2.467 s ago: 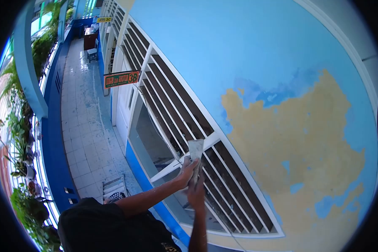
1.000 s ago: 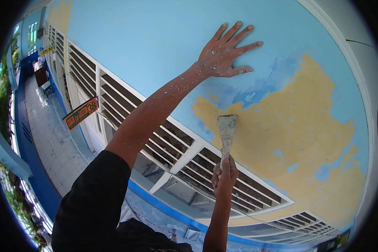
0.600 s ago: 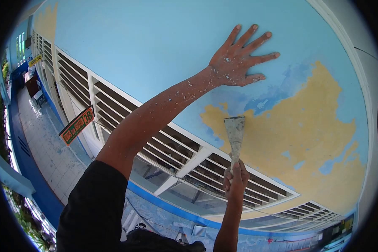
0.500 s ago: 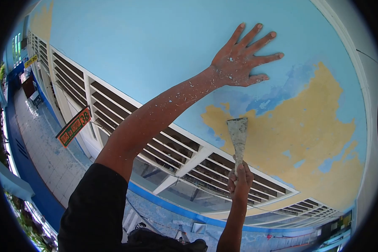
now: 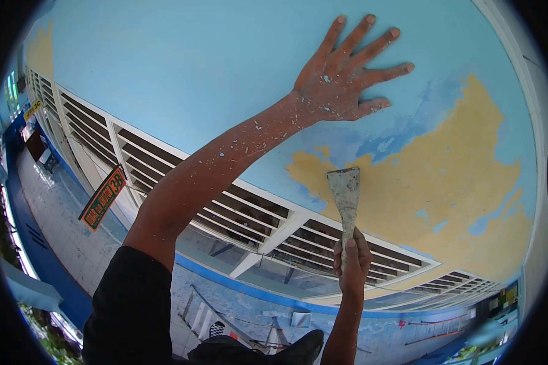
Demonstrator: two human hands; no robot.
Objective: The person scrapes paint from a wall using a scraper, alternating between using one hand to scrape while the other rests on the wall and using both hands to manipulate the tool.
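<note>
My left hand (image 5: pixel 341 79) lies spread with its fingers apart against the light blue wall (image 5: pixel 195 67), above the scraped area. Paint flakes speckle the back of this hand and the forearm. Lower down, my right hand (image 5: pixel 352 260) is wrapped round the handle of a scraper (image 5: pixel 345 194), whose wide, stained blade points up. The blade's edge is at the lower left part of a bare yellow patch (image 5: pixel 426 170) with ragged blue borders. Whether the edge touches the wall is not clear.
Slatted louvre windows (image 5: pixel 225 213) in white frames run below the wall. An orange-edged sign (image 5: pixel 103 198) hangs at the left, over a tiled walkway (image 5: pixel 67 225). A ladder (image 5: pixel 207 316) shows near the bottom, and a white trim (image 5: pixel 517 61) borders the wall at the right.
The view has shifted slightly, with more of the ladder and floor at the bottom. My left hand stays spread on the wall, and my right hand still holds the scraper at the yellow patch.
</note>
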